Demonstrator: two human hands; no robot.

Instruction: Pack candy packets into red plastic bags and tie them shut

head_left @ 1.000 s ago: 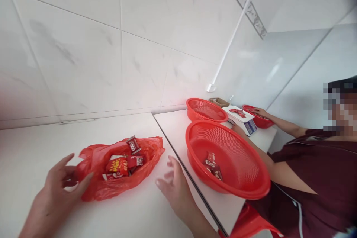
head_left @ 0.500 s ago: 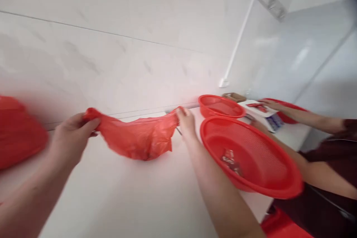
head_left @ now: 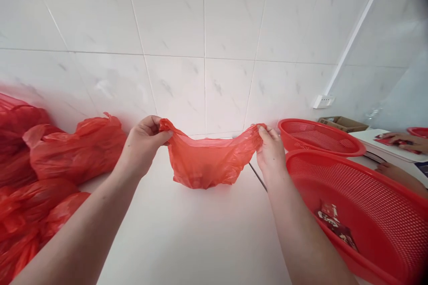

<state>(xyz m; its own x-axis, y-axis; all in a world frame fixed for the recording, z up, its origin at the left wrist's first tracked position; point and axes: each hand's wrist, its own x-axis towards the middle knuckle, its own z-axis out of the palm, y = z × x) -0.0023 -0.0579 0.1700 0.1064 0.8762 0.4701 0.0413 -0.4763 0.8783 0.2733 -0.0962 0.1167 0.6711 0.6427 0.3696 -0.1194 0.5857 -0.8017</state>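
Both Hands Pinched and Spread Level

Your left hand [head_left: 143, 142] is at center-left of the frame, thumb and fingers pinched closed, its forearm [head_left: 96, 213] slanting up from the lower left corner. Your right hand [head_left: 270, 144] sits right of center at nearly the same height, fingertips gathered against the thumb, its forearm [head_left: 301, 227] rising from the lower right. Your hands are well apart, both arms bare.
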